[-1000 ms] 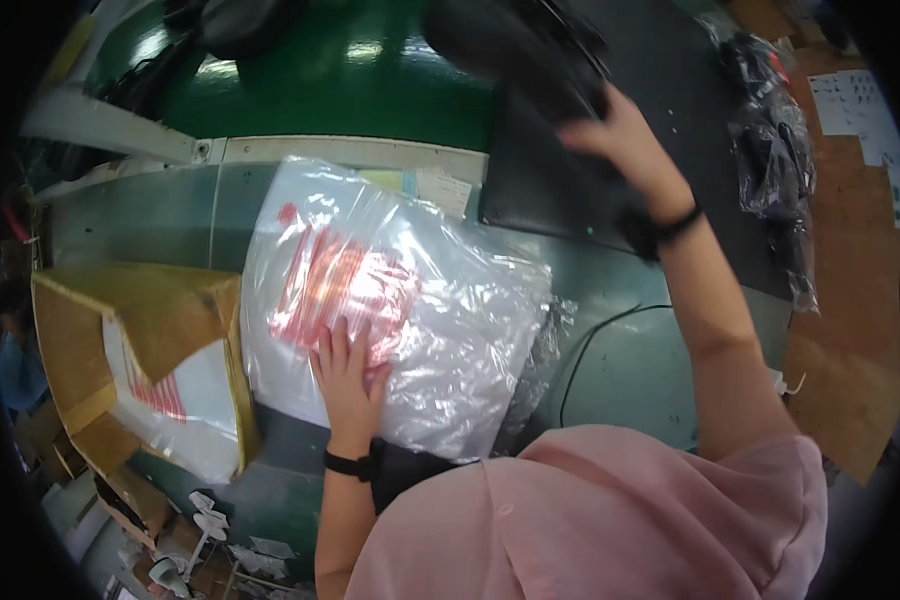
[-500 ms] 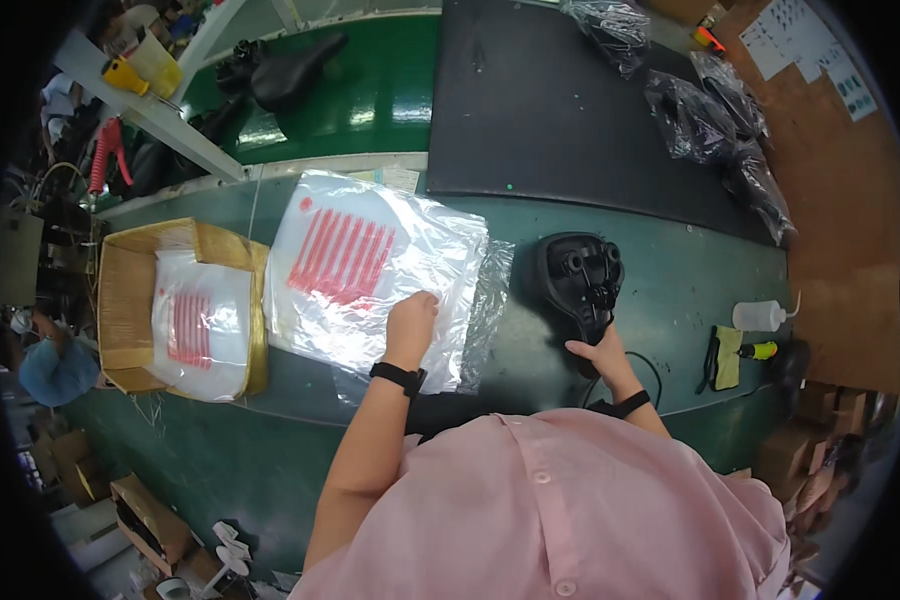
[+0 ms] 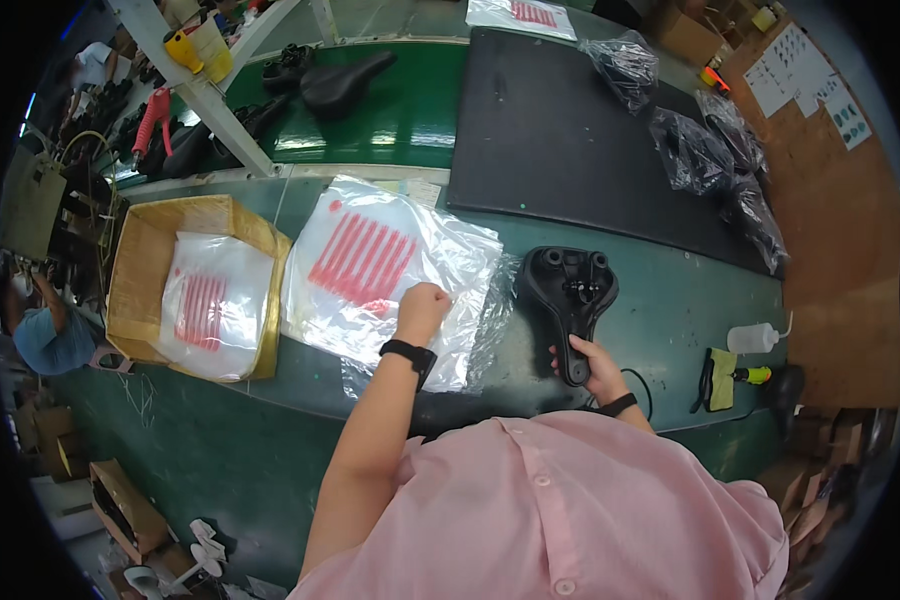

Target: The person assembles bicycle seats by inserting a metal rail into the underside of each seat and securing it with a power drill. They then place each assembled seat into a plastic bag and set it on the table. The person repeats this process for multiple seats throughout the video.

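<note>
Black saddle (image 3: 568,290) in right hand (image 3: 592,360)'s closed grip; left hand (image 3: 422,305) pinching plastic bag (image 3: 370,270)

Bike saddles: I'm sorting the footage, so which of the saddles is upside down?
The saddle on the table by the right hand, rails facing up. The saddle on the green belt lies top up.

A cardboard box (image 3: 140,240) holding red-printed plastic bags sits at the left of the green tabletop (image 3: 670,320). A white squeeze bottle (image 3: 755,338) stands at the right, and dark bagged items (image 3: 695,155) lie on a black mat (image 3: 560,130).
</note>
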